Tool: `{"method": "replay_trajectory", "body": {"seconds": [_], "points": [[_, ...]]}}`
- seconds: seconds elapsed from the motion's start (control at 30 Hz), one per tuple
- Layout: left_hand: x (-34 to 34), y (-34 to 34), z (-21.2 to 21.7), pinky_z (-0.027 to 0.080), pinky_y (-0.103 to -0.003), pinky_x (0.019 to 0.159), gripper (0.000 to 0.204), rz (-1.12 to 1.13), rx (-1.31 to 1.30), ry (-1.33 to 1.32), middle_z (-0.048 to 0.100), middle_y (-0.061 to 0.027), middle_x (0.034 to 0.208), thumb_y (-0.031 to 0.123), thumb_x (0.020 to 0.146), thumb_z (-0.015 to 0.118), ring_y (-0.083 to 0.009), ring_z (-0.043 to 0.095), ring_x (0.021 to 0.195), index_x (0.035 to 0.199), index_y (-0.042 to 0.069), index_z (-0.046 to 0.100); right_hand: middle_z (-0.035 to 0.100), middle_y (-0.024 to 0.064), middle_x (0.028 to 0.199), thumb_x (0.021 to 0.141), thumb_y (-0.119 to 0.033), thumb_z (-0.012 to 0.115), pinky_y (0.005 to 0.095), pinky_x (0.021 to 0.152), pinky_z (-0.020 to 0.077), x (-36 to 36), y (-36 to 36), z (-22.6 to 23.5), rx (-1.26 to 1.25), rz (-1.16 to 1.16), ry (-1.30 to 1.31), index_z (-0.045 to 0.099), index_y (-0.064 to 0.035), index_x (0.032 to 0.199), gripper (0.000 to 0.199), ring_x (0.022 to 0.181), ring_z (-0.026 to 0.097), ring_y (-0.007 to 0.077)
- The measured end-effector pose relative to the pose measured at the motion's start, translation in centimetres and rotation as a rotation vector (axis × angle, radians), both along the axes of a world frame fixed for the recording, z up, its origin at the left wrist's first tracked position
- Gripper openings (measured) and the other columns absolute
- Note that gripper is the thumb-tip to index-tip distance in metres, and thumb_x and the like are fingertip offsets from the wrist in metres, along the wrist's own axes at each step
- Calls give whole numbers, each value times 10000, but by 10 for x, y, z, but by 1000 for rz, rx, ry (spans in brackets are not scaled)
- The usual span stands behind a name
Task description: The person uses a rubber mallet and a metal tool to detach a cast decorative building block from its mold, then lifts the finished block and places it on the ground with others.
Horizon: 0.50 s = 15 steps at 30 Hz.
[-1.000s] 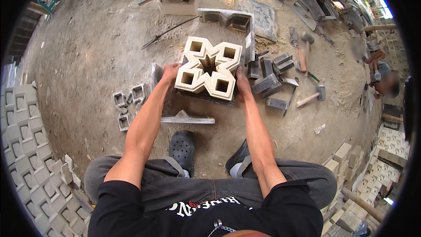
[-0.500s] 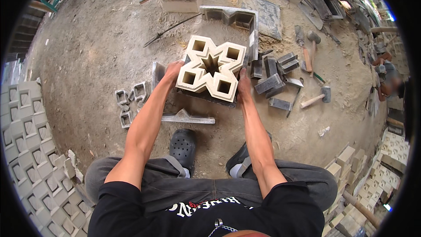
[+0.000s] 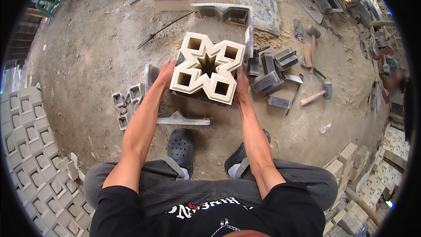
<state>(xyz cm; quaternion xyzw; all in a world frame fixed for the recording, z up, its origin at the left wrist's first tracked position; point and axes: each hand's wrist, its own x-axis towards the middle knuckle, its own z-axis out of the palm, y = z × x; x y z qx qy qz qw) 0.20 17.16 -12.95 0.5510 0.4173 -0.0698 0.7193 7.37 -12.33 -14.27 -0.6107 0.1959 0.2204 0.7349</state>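
Note:
A cream cement vent block point(image 3: 189, 65), with four square holes round a star-shaped opening, stands on a dark base plate point(image 3: 199, 98). My left hand point(image 3: 166, 71) is closed on the plate's left side, and my right hand point(image 3: 240, 87) on its right; both sets of fingertips are partly hidden. Plate and block seem held above the ground, slightly turned. Around them lie metal mould sides: an angled one point(image 3: 250, 30) beyond the block and another point(image 3: 186, 120) nearer my feet. A metal frame of small squares point(image 3: 123, 109) rests beside my left forearm.
Loose metal mould cores point(image 3: 268, 83), a mallet point(image 3: 325, 91), another mallet point(image 3: 313, 30) and a trowel point(image 3: 299, 30) lie to the right. A metal rod point(image 3: 164, 30) lies beyond the block. Stacked blocks line the left point(image 3: 33, 136) and lower right point(image 3: 346, 158). People work at the far right.
My hands have shifted the plate and block slightly left in the picture. The surroundings have also slid a little left, so part of this is head movement. The grip stays the same.

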Motion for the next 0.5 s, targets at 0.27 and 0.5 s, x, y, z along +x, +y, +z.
{"method": "replay_trajectory", "body": {"seconds": [0.27, 0.5], "points": [[-6, 7, 5, 513, -299, 616, 462, -38, 18, -117, 679, -75, 823, 405, 1008, 518, -125, 616, 675, 997, -34, 662, 694, 105, 1068, 1028, -418, 464, 315, 849, 457, 3, 10, 13, 56, -1, -13, 649, 72, 1145, 537, 914, 602, 163], [-2, -5, 55, 541, -286, 641, 477, 16, -105, -192, 701, -99, 918, 418, 1012, 499, -140, 661, 729, 1069, -30, 655, 703, 108, 996, 1030, -432, 447, 319, 816, 462, 19, 10, 58, -80, 88, -130, 680, 49, 1097, 539, 868, 604, 161]]}}
